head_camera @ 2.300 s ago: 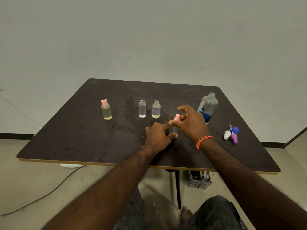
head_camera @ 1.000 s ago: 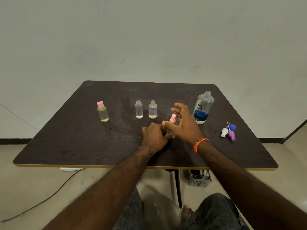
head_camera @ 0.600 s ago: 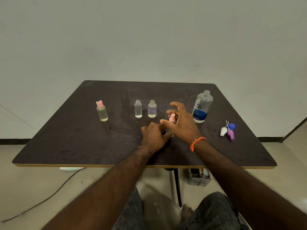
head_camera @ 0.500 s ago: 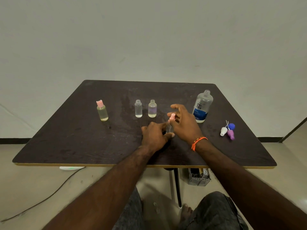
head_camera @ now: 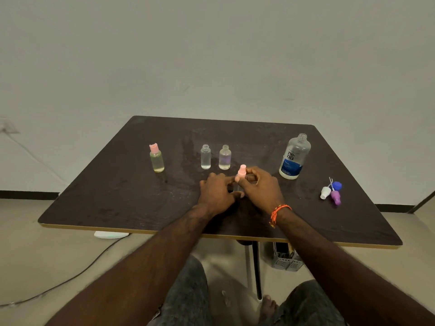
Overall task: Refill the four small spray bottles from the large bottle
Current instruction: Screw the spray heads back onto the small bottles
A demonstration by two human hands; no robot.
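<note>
In my head view, my left hand [head_camera: 217, 192] steadies the body of a small clear spray bottle [head_camera: 239, 184] standing on the dark table [head_camera: 122, 191], while my right hand [head_camera: 260, 187] pinches its pink spray cap [head_camera: 241, 171] with curled fingers. Behind this grip stand two small uncapped clear bottles [head_camera: 215, 157]; the large uncapped clear bottle with a blue label [head_camera: 294, 157] stands to its right. I judge unscrewing works best by turning only the cap and keeping the body upright.

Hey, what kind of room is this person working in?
Probably a bare spare room or a simple workspace, not a kitchen or lab. A lone dark table stands against a plain blank wall, on a smooth pale floor with a cable trailing across it.
</note>
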